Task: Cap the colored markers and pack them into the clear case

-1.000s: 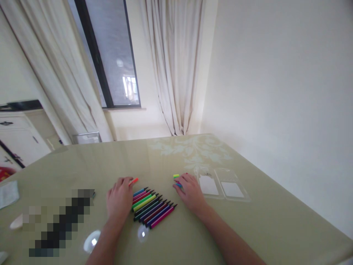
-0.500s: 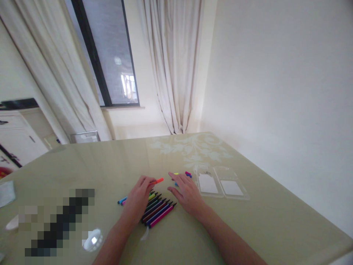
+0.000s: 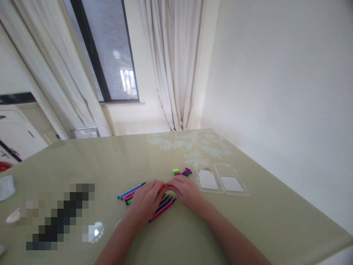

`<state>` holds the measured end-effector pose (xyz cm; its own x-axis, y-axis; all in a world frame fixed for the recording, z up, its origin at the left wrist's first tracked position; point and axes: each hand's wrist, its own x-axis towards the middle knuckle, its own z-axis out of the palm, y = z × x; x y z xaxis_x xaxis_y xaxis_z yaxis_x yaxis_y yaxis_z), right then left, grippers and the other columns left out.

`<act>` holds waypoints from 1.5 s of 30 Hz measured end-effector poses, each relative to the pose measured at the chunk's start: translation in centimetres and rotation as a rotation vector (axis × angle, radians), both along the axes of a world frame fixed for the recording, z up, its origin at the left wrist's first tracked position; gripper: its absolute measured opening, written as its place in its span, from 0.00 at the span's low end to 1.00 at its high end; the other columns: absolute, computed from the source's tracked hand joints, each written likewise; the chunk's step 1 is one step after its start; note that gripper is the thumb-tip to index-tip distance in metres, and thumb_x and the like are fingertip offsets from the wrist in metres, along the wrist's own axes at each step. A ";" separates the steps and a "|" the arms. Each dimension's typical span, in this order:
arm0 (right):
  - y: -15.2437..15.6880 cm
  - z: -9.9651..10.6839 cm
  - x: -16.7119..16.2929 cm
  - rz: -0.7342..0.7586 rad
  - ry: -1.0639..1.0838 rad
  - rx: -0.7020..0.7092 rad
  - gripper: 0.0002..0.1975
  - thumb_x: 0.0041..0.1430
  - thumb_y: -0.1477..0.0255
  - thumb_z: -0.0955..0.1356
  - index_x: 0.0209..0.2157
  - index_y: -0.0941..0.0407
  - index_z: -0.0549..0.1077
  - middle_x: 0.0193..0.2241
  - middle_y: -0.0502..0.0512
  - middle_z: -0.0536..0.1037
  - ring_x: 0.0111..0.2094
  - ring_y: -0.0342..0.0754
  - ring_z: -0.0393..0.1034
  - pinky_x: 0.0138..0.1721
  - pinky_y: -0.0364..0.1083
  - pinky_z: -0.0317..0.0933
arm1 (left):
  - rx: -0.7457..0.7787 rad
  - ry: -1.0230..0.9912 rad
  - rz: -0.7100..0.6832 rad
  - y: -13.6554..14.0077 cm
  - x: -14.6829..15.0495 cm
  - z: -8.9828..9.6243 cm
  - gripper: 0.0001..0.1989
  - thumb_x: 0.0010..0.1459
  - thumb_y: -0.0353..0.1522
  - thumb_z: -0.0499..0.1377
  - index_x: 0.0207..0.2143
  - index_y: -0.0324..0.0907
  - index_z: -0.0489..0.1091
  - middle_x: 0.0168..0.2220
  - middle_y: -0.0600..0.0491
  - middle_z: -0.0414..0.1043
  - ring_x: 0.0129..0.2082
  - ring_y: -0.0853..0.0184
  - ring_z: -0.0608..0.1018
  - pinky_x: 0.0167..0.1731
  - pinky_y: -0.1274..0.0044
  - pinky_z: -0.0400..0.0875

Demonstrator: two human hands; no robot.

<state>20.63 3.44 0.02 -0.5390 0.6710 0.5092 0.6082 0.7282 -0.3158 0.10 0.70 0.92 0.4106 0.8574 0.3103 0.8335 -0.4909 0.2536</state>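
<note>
My left hand (image 3: 146, 202) is closed around an orange-red marker (image 3: 163, 187), most of which its fingers cover. At the marker's other end the fingertips of my right hand (image 3: 186, 192) pinch it, so both hands meet over it. Below them lies a row of uncapped markers with dark tips, among them a blue marker (image 3: 131, 190) at the left and a magenta marker (image 3: 162, 211) at the right. My left hand and forearm hide the middle of this row. Just beyond my right hand are several loose, colourful marker caps (image 3: 175, 172), partly covered by it.
An opened clear plastic case (image 3: 220, 190) with white paper inserts lies right of the caps. A round glossy white object (image 3: 97, 232) and a blurred-out dark patch (image 3: 60, 217) are on the table's left. Wall and curtains (image 3: 176, 66) bound the far side.
My right hand has moved left and closed on the end of the orange-red marker. My left hand has shifted slightly right with it, and more caps now show.
</note>
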 end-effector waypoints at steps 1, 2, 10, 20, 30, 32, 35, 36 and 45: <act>0.1 0.0 0.0 0.006 0.014 0.010 0.10 0.72 0.68 0.65 0.44 0.54 0.78 0.38 0.54 0.81 0.42 0.48 0.73 0.48 0.44 0.64 | -0.007 0.014 0.012 0.0 0.0 0.1 0.14 0.74 0.40 0.47 0.44 0.46 0.70 0.43 0.51 0.78 0.42 0.62 0.79 0.40 0.75 0.68; 0.1 0.0 0.0 0.009 0.030 0.024 0.10 0.72 0.68 0.65 0.43 0.54 0.78 0.38 0.54 0.81 0.42 0.48 0.73 0.48 0.44 0.64 | -0.015 0.030 0.026 0.1 0.1 0.1 0.15 0.74 0.40 0.47 0.43 0.46 0.70 0.42 0.51 0.78 0.42 0.62 0.79 0.39 0.75 0.68; 0.4 -0.2 0.0 0.006 0.069 0.069 0.10 0.72 0.67 0.65 0.45 0.53 0.78 0.38 0.55 0.80 0.42 0.49 0.74 0.48 0.45 0.65 | -0.066 0.114 0.104 0.3 0.2 0.6 0.17 0.74 0.42 0.45 0.38 0.46 0.68 0.37 0.51 0.80 0.37 0.62 0.81 0.32 0.76 0.63; 0.4 0.1 0.0 0.000 0.064 0.024 0.12 0.73 0.68 0.64 0.46 0.51 0.79 0.39 0.56 0.81 0.43 0.50 0.75 0.49 0.48 0.67 | -0.090 0.138 0.152 0.2 0.5 1.0 0.17 0.74 0.43 0.45 0.39 0.47 0.69 0.36 0.51 0.80 0.37 0.62 0.81 0.30 0.76 0.61; 0.2 0.3 0.1 0.026 0.046 0.067 0.10 0.70 0.75 0.67 0.46 0.51 0.79 0.40 0.55 0.82 0.43 0.48 0.75 0.48 0.44 0.66 | -0.114 0.132 0.176 0.2 0.8 1.2 0.17 0.73 0.43 0.45 0.39 0.47 0.69 0.35 0.50 0.80 0.36 0.61 0.82 0.29 0.76 0.61; 0.2 0.3 0.0 0.030 0.046 0.055 0.10 0.70 0.74 0.66 0.46 0.51 0.79 0.40 0.54 0.82 0.44 0.48 0.75 0.49 0.44 0.66 | -0.116 0.134 0.177 0.2 0.8 1.2 0.18 0.73 0.43 0.45 0.39 0.47 0.69 0.35 0.51 0.81 0.36 0.61 0.82 0.29 0.76 0.60; 0.5 0.3 0.7 -0.001 0.074 0.035 0.11 0.71 0.74 0.65 0.46 0.50 0.80 0.41 0.54 0.82 0.44 0.48 0.75 0.49 0.45 0.66 | -0.126 0.163 0.215 0.3 0.1 1.4 0.20 0.72 0.47 0.47 0.36 0.47 0.70 0.33 0.51 0.81 0.35 0.60 0.82 0.29 0.75 0.60; 0.6 0.4 1.1 -0.027 0.103 0.035 0.11 0.71 0.74 0.65 0.45 0.50 0.80 0.40 0.54 0.82 0.44 0.48 0.75 0.48 0.45 0.67 | -0.131 0.175 0.259 0.4 -0.4 1.5 0.21 0.70 0.50 0.48 0.35 0.47 0.70 0.32 0.51 0.80 0.34 0.59 0.82 0.29 0.75 0.60; 1.8 1.4 4.4 -0.341 0.318 0.040 0.12 0.70 0.71 0.64 0.44 0.53 0.80 0.40 0.56 0.82 0.42 0.51 0.76 0.47 0.49 0.68 | -0.034 0.052 0.606 1.9 -4.8 0.8 0.18 0.71 0.47 0.48 0.43 0.46 0.69 0.42 0.51 0.78 0.41 0.58 0.80 0.36 0.73 0.67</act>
<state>25.01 5.25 1.40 -0.1039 0.7591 0.6427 0.6927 0.5189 -0.5009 -4.75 2.61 1.75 -0.1399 0.9522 0.2714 0.9737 0.0825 0.2126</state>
